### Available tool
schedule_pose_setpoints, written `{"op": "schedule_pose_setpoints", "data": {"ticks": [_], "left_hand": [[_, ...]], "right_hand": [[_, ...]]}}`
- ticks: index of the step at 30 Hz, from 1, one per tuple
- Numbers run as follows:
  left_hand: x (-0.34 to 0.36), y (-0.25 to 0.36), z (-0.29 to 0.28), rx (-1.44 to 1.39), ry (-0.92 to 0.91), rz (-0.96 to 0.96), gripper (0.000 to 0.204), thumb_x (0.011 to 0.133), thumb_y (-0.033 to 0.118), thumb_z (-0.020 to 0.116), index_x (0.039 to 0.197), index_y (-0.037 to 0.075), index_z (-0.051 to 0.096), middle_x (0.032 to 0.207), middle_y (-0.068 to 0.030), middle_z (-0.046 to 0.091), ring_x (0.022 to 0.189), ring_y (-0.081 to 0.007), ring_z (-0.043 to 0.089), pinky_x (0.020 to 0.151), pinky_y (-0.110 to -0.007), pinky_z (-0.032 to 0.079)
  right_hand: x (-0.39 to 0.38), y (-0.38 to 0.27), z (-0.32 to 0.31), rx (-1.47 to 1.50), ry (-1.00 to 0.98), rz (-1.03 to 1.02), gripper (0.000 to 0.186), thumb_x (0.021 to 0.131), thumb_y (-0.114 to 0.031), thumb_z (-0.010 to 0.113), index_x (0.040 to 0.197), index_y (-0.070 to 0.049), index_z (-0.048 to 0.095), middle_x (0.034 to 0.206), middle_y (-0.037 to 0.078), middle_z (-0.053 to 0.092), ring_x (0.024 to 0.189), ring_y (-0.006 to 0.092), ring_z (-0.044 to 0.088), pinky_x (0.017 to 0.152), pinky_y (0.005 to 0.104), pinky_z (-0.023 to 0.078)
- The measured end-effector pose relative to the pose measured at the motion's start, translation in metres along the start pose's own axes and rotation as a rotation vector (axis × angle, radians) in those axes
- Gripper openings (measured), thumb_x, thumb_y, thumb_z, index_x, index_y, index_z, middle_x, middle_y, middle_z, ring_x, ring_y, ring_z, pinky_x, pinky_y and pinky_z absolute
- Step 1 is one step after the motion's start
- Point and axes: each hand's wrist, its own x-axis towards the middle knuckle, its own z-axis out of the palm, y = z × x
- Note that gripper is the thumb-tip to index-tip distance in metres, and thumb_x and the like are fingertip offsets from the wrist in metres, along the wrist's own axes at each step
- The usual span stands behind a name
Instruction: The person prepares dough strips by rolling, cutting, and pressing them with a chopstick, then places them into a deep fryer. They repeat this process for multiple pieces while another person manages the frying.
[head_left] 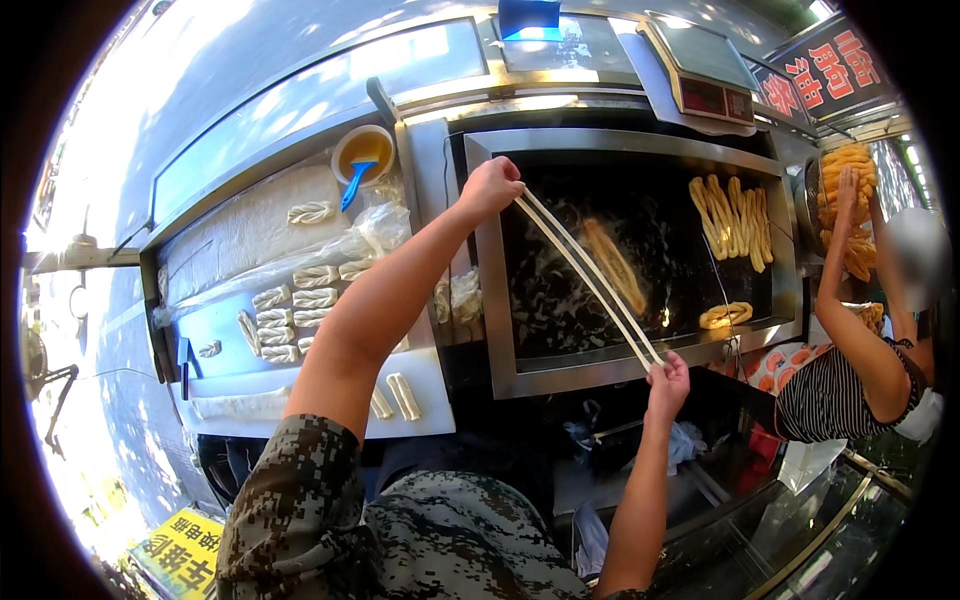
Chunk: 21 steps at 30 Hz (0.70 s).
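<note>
While left hand (490, 187) and right hand (668, 380) pinch dough strands (594, 276) (stretched taut), fryer (560, 377) below; browned stick (617, 267) floating

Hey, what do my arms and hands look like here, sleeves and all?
Your left hand and right hand wear no gloves or watch. Your shirt has blocky camouflage in dark brown and pale grey-green. Its left sleeve is short, ending above the elbow; only a sliver of right sleeve shows.
</note>
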Motion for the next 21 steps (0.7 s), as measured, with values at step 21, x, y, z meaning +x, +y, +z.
{"op": "schedule_pose_setpoints", "data": {"ticks": [21], "left_hand": [[-0.045, -0.006, 0.029, -0.030, -0.074, 0.529, 0.011, 0.082, 0.018, 0.067, 0.086, 0.009, 0.070, 0.090, -0.0104, 0.067, 0.084, -0.0305, 0.066, 0.073, -0.041, 0.052]], "right_hand": [[0.019, 0.023, 0.113, -0.557, -0.086, -0.304, 0.023, 0.090, -0.013, 0.068, 0.109, 0.000, 0.066, 0.085, 0.005, 0.063, 0.070, 0.0132, 0.056, 0.066, 0.0280, 0.049]]}}
